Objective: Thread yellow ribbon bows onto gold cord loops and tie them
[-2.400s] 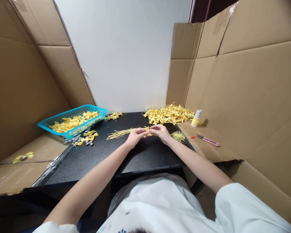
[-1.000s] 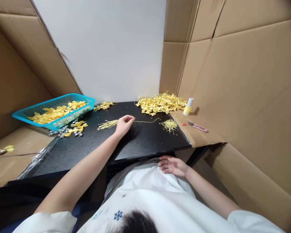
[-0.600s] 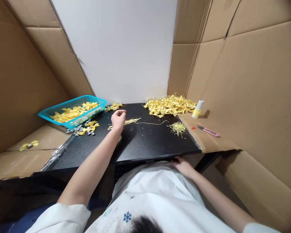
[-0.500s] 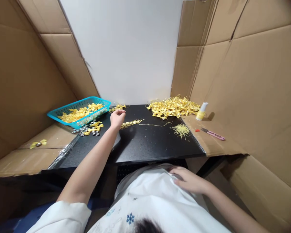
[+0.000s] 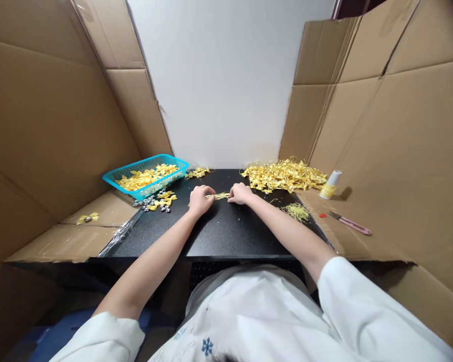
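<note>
A thin bundle of yellow strings (image 5: 222, 195) lies across the black table, stretched between my two hands. My left hand (image 5: 201, 199) is closed at the bundle's left part, its thumb and fingertips pinched together on the strings. At the right end, my right hand (image 5: 239, 193) has its fingers bent down and closed on the strings. How many strands each hand grips is hidden by the fingers. Just left of my left hand lie yellow ribbon bows (image 5: 166, 199) among small silver bells (image 5: 150, 203).
A turquoise basket (image 5: 107, 177) of yellow bows stands at the left. Back right is a heap of bows (image 5: 287, 175); nearer are string clippings (image 5: 296, 211), a thread cone (image 5: 329, 186), a red piece (image 5: 322, 215) and pink-handled thread snips (image 5: 353, 225). One bow (image 5: 87, 218) lies on cardboard. Cardboard walls flank the table.
My right hand has risen from my lap to the right end of the strings. My left hand has lowered onto the bundle. The view has shifted, so the table things appear further right.
</note>
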The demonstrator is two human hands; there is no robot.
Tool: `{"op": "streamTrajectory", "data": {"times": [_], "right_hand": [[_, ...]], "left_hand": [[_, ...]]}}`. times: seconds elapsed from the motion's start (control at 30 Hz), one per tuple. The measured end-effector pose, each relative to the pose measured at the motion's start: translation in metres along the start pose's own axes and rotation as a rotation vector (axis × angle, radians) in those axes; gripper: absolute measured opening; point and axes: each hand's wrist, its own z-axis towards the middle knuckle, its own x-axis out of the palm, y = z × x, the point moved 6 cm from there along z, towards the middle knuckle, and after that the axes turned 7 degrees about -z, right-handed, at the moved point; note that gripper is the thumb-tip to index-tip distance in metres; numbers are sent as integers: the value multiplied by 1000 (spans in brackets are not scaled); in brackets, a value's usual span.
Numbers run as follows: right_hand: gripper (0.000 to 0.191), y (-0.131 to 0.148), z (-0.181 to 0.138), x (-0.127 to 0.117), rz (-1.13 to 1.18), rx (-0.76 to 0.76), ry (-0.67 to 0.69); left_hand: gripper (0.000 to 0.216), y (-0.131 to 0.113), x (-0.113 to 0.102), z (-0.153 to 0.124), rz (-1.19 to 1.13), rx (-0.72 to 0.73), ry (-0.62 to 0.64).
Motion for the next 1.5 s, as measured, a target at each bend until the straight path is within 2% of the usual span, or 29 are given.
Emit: {"op": "streamTrajectory", "data": {"times": [0.07, 0.13, 0.3, 0.4, 0.53, 0.63, 0.8, 0.97, 1.17, 1.33, 1.5], "right_hand": [[22, -4, 13, 12, -19, 24, 19], [22, -7, 14, 17, -6, 9, 32], [19, -13, -6, 5, 149, -94, 5], [13, -15, -18, -8, 276, -131, -70], [17, -23, -25, -14, 439, -124, -136], [23, -38, -26, -15, 533, -79, -180], [32, -60, -31, -24, 605, -69, -255], [25, -55, -35, -28, 569, -189, -280], [22, -53, -31, -21, 479, -252, -295], [17, -57, -32, -21, 375, -252, -377], [9, -40, -42, -19, 235, -342, -403]], "left_hand": [[10, 2, 0, 0, -20, -9, 0], [11, 3, 1, 0, -55, -11, 3], [11, -4, 4, -2, -211, 0, 50], [15, -23, 16, -5, -369, 40, 179], [29, -55, 44, -9, -607, 88, 398], [41, -67, 59, -8, -739, 81, 466], [41, -64, 66, -11, -866, 25, 504], [40, -60, 69, -14, -949, -42, 547], [40, -56, 76, -15, -1105, -173, 537], [41, -48, 70, -13, -1316, -332, 405], [29, -36, 68, -12, -1462, -521, 299]]}}
